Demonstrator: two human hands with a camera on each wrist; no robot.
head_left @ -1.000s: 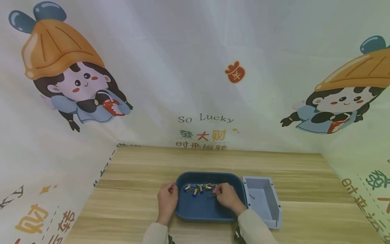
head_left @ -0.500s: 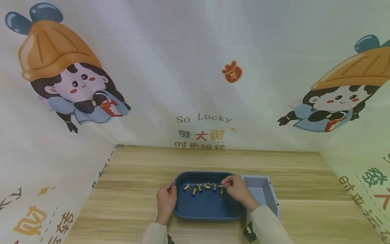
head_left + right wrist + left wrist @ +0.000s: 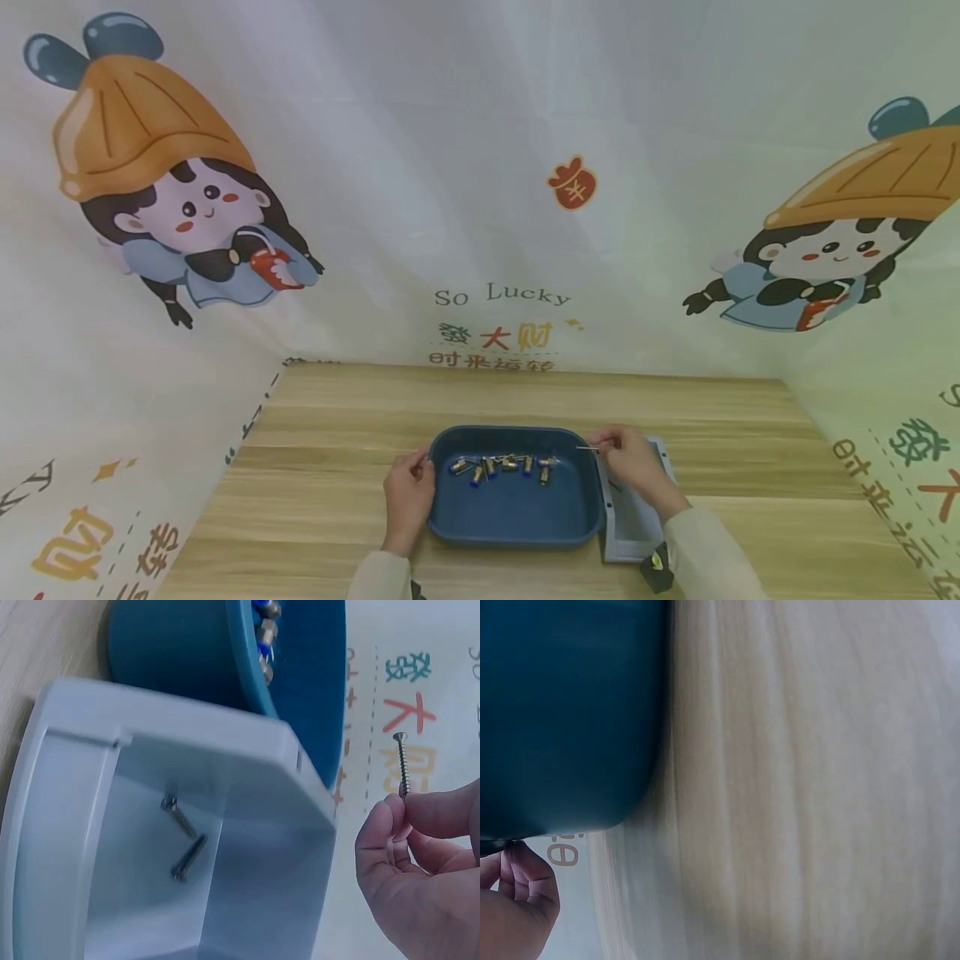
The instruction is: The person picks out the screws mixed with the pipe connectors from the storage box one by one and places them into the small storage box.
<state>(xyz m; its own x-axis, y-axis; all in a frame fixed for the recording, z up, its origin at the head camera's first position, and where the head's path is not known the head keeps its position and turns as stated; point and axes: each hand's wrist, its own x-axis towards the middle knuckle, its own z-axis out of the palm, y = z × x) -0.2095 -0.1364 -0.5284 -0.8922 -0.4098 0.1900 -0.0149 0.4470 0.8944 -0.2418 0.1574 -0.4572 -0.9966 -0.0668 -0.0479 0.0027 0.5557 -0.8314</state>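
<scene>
My right hand [image 3: 637,467] pinches a metal screw [image 3: 404,761] between thumb and fingertips, its head pointing away from the hand. The hand is over the grey-blue plastic bin [image 3: 632,548], just past the right rim of the dark blue tray [image 3: 510,518]. Inside the bin, two screws [image 3: 189,856] lie on the floor, as the right wrist view shows. My left hand [image 3: 409,498] grips the tray's left rim. Several brass fittings with blue ends [image 3: 528,465] lie along the back half of the tray, with some thin screws among them.
A wood-grain table [image 3: 322,492] carries the tray and bin side by side, nearly touching. Behind and at both sides hangs a printed white cloth [image 3: 375,208] with cartoon figures.
My right hand has moved right, out of the tray and over the bin, with a screw in its fingers. The left hand stays at the tray's left rim.
</scene>
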